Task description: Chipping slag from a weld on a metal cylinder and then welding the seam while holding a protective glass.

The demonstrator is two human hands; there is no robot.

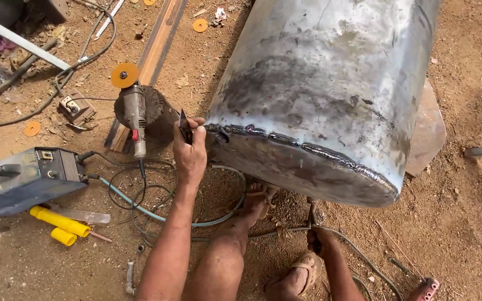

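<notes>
The left hand [189,149] was raised beside the near left edge of a large grey metal tank [330,83], which lay on its side on the dirt floor [464,223]. Its fingers were pinched together on a small dark flat piece [184,126], perhaps a dark glass, held upright just beside the welded seam [308,149] that ran round the tank's end. The right hand [318,238] was low under the tank's rim, closed around a thin rod-like handle [311,214], though shadow made the grip hard to judge. An angle grinder [133,114] with an orange disc [124,74] lay left of the left hand, and a grey welding machine [23,178] sat further left, with yellow handles [59,223] lying near it.
</notes>
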